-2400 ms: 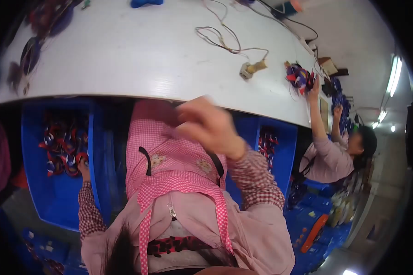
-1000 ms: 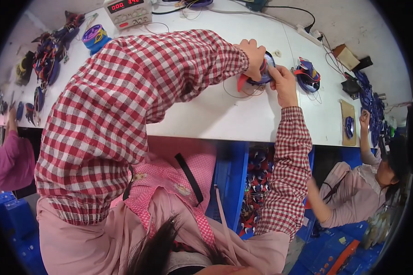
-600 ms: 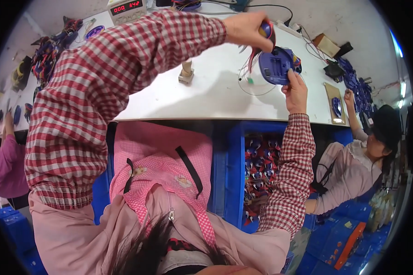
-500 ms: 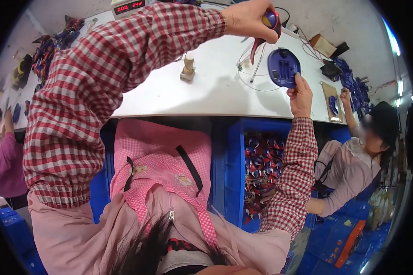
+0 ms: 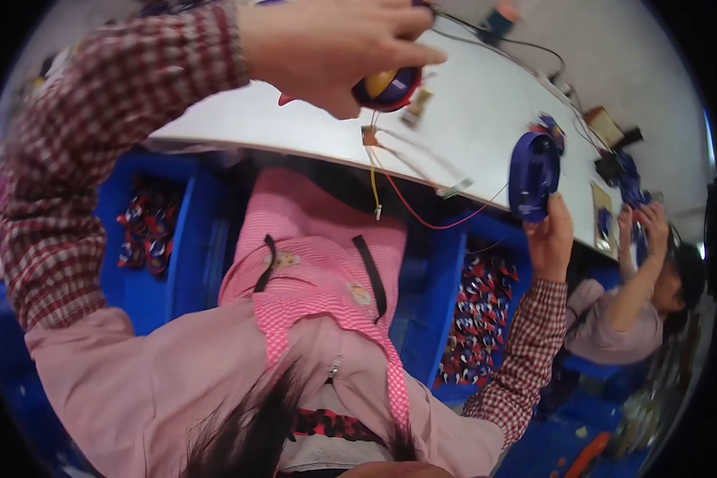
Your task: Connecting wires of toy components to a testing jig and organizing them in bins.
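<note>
My left hand (image 5: 327, 56) is up over the white table, its fingers closed round a rounded red, purple and yellow plastic part (image 5: 390, 86), partly hidden by the hand. My right hand (image 5: 551, 243) pinches the lower end of a dark purple oval plastic housing (image 5: 534, 175), tilted so that its recessed face shows narrowly. Between the hands, a thin red wire (image 5: 410, 211) loops below the table's front edge toward the housing. A short yellow wire (image 5: 374, 187) with a small white plug hangs beside it. A small green connector piece (image 5: 458, 189) lies near the edge, blurred.
The white table (image 5: 295, 119) spans the front. Blue bins with red and purple parts stand below, one at left (image 5: 182, 239) and one at right (image 5: 448, 319). A co-worker (image 5: 621, 319) sits at right with raised hands. Black cables (image 5: 526, 56) run behind the table.
My left hand has come left and closer with the coloured part. My right hand has lowered and turned the housing more edge-on. Wires now dangle over the table edge; the view has shifted.
</note>
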The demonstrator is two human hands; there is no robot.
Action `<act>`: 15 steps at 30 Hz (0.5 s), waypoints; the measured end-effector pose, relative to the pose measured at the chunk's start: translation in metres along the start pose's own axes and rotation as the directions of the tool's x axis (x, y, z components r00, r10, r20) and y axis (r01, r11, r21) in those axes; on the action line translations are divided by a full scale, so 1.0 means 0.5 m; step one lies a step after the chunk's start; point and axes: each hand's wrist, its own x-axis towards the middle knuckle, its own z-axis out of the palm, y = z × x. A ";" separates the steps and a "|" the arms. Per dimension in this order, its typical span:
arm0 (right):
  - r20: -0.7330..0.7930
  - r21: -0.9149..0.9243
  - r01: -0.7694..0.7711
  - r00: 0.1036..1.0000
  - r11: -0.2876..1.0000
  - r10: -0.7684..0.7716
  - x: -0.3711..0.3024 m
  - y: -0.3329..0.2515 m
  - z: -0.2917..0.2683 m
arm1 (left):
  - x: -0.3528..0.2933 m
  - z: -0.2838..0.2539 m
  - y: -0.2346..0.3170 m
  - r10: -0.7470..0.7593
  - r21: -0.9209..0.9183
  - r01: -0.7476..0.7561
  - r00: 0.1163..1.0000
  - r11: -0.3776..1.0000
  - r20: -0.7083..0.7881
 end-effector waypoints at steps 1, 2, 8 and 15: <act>0.072 -0.047 -0.040 0.996 0.998 0.043 -0.014 0.024 0.034 | -0.038 -0.002 0.005 0.012 0.081 -0.013 1.000 0.997 0.017; 0.119 -0.031 -0.056 0.991 0.998 0.059 -0.013 0.060 0.080 | -0.079 0.020 -0.003 -0.077 0.093 0.065 0.987 0.994 0.139; 0.200 -0.099 -0.228 0.949 0.969 0.244 0.038 0.213 0.319 | -0.275 0.172 -0.105 -0.333 0.193 0.276 0.842 0.942 0.425; 0.111 -0.257 -0.288 0.939 0.923 0.325 0.140 0.278 0.380 | -0.363 0.289 -0.228 -0.300 0.315 0.188 0.885 0.930 0.356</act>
